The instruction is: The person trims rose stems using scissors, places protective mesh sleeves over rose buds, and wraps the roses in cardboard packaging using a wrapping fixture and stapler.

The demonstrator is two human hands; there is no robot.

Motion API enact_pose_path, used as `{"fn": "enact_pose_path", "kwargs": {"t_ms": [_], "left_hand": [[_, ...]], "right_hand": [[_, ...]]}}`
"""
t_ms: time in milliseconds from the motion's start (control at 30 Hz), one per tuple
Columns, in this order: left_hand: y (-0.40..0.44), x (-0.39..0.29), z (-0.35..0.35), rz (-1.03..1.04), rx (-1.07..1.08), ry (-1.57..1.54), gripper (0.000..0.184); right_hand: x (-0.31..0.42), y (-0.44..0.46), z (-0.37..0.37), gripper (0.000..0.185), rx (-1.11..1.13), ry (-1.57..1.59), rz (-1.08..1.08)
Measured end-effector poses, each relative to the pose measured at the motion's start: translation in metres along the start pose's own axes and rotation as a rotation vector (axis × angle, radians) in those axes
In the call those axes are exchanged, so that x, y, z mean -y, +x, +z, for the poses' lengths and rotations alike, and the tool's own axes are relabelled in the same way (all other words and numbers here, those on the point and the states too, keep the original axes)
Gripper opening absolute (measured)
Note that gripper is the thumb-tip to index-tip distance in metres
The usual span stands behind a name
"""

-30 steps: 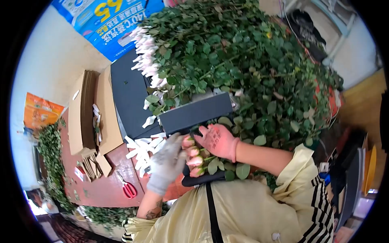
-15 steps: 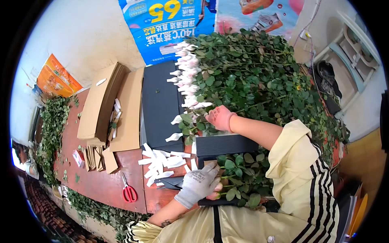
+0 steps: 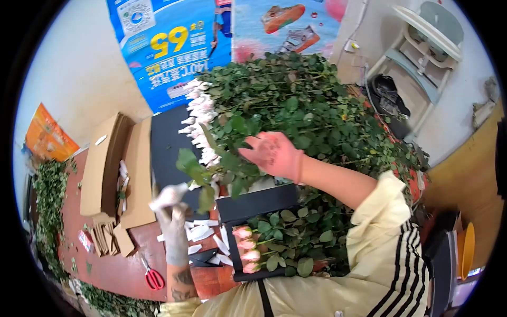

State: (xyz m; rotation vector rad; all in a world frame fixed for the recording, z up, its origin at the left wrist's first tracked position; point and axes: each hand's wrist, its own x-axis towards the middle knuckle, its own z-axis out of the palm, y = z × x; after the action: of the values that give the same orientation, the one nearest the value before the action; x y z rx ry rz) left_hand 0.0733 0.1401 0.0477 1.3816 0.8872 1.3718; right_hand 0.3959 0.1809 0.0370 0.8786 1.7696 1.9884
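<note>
Where the pale yellow jacket (image 3: 317, 288) meets the work area, a black tray (image 3: 229, 253) lies just in front of it, holding four pink roses (image 3: 248, 244) in a column, heads toward the left side, leafy stems running right. A black ridged block (image 3: 259, 203) lies just beyond the roses. Left of the tray, white strips (image 3: 198, 232) are scattered loosely on the red tabletop (image 3: 127, 267); red-handled scissors (image 3: 154, 279) lie farther left, handles toward the wearer. Hands are apart. Left hand (image 3: 174, 224), grey-white glove, is raised over the strips, fingers closed on a white-sleeved rose head (image 3: 170, 195); both are motion-blurred. Right hand (image 3: 272, 153), pink glove, is above the far side of the block, fingers bent beside a leafy stem (image 3: 198, 166); grip closure cannot be told, nor whether this stem joins the sleeved head. Left of the hands: small folded cardboard pieces (image 3: 111, 240), then a flat cardboard sheet (image 3: 138, 174) beside a cardboard stack (image 3: 100, 169). A black sheet (image 3: 168, 148) lies between the flat cardboard and a row of white-sleeved heads (image 3: 200, 113), which edges a large heap of rose foliage (image 3: 317, 105). Farthest: a blue poster (image 3: 169, 47) and a shoe poster (image 3: 290, 31) on the wall, with a high chair (image 3: 422, 45) at right.
</note>
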Motion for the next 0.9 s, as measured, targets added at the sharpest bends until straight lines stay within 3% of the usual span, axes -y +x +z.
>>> {"fn": "enact_pose_path", "kwargs": {"t_ms": [33, 100, 233, 300, 333, 433, 600, 667, 733, 767, 800, 833, 867, 900], "left_hand": [[0.005, -0.014, 0.006, 0.004, 0.018, -0.011, 0.060], [0.011, -0.032, 0.015, 0.059, 0.050, 0.025, 0.061], [0.005, -0.035, 0.020, 0.003, 0.060, -0.092, 0.067], [0.002, -0.043, 0.034, -0.003, 0.051, -0.180, 0.067], [0.000, -0.046, 0.041, -0.006, 0.031, -0.259, 0.067], [0.000, -0.050, 0.050, 0.088, 0.037, -0.234, 0.070], [-0.001, -0.041, 0.029, 0.191, 0.012, -0.229, 0.067], [-0.001, -0.060, 0.025, 0.204, -0.069, -0.274, 0.062], [0.005, -0.071, 0.000, 0.356, -0.154, -0.503, 0.061], [0.014, -0.064, -0.012, 0.423, -0.369, -0.597, 0.060], [0.017, -0.056, -0.028, 0.445, -0.396, -0.136, 0.055], [0.018, -0.035, -0.049, 0.306, -0.252, 0.042, 0.051], [0.016, -0.011, -0.066, 0.152, -0.103, 0.208, 0.048], [0.013, 0.007, -0.072, 0.036, -0.057, 0.336, 0.044]], "right_hand": [[0.000, -0.004, -0.004, 0.030, -0.145, -0.403, -0.011], [-0.067, -0.002, -0.052, 0.037, 0.327, 1.343, 0.141], [-0.114, 0.003, -0.098, 0.044, 0.434, 1.157, 0.215], [-0.111, 0.015, -0.120, 0.052, 0.313, 1.320, 0.342], [-0.104, 0.021, -0.133, 0.055, 0.320, 1.162, 0.282], [-0.103, 0.049, -0.144, 0.051, 0.196, 1.536, 0.356], [-0.094, 0.028, -0.137, 0.041, -0.009, 1.252, 0.505], [-0.091, 0.026, -0.134, 0.038, -0.070, 1.137, 0.546], [-0.087, 0.022, -0.133, 0.034, -0.112, 1.037, 0.580], [-0.085, 0.014, -0.133, 0.033, -0.112, 1.018, 0.600], [-0.079, 0.001, -0.135, 0.032, 0.003, 1.111, 0.619], [-0.093, -0.008, -0.139, 0.036, 0.015, 1.205, 0.601], [-0.093, -0.017, -0.139, 0.041, -0.142, 1.228, 0.646], [-0.096, -0.024, -0.140, 0.042, -0.134, 1.324, 0.636]]}}
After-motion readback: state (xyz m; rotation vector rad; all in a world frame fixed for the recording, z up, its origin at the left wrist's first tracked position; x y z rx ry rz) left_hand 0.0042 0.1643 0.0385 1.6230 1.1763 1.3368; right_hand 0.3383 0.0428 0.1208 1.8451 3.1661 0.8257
